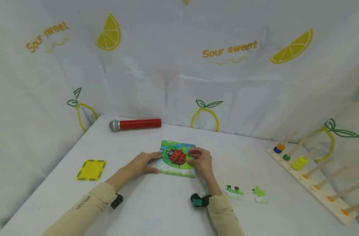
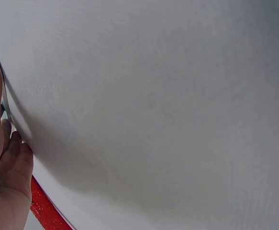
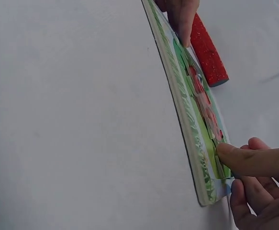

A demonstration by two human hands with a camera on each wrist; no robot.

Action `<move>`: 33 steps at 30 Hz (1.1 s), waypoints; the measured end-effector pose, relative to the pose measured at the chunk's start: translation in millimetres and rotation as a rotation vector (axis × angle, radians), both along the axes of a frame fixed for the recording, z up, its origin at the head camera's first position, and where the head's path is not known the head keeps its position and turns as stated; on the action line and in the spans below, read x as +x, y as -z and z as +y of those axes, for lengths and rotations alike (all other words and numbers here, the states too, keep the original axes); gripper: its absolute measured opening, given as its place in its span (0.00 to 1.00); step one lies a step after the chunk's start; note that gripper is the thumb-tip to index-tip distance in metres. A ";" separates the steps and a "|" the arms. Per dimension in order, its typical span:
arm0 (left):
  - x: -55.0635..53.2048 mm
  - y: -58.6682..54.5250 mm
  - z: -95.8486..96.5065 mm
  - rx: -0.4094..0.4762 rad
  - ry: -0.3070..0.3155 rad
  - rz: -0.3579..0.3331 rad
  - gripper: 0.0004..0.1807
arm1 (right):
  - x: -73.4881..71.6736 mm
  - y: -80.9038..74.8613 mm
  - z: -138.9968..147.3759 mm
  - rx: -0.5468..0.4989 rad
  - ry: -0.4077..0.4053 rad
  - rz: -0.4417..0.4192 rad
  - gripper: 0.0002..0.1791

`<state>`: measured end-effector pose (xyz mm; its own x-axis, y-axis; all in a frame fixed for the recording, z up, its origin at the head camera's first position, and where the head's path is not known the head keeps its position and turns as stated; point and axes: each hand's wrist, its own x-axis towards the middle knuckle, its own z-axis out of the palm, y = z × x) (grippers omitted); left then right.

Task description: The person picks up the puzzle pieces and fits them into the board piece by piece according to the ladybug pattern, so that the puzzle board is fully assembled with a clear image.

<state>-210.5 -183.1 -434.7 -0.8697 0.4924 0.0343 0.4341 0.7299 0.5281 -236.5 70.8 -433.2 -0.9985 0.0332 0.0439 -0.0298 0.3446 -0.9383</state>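
A square ladybug jigsaw puzzle (image 1: 177, 157) with a grassy border lies in the middle of the table, between both hands. My left hand (image 1: 140, 164) holds its left edge, thumb toward the near corner and fingers farther back. At the right edge my right hand (image 1: 202, 161) pinches the board; in the right wrist view its thumb (image 3: 249, 159) lies on the picture and the other fingers are at the rim. Only a sliver of the board shows in the left wrist view, beside the left hand (image 2: 7, 158).
Loose puzzle pieces, one with brown shapes (image 1: 233, 192) and one mostly green (image 1: 260, 194), lie right of the right forearm, which partly hides another. A red microphone (image 1: 135, 124) lies behind, a yellow square frame (image 1: 91, 170) left, a wooden peg rack (image 1: 313, 186) with beads right.
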 end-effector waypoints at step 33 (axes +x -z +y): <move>-1.2 0.8 -0.9 0.002 0.021 0.013 0.35 | 17.6 -24.1 77.8 0.137 -0.125 -0.110 0.15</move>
<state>-211.7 -184.0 -435.5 -0.8588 0.5102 0.0464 0.4557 0.7194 0.5242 -218.9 148.7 -409.0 -0.9935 -0.0905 -0.0697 0.0192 0.4690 -0.8830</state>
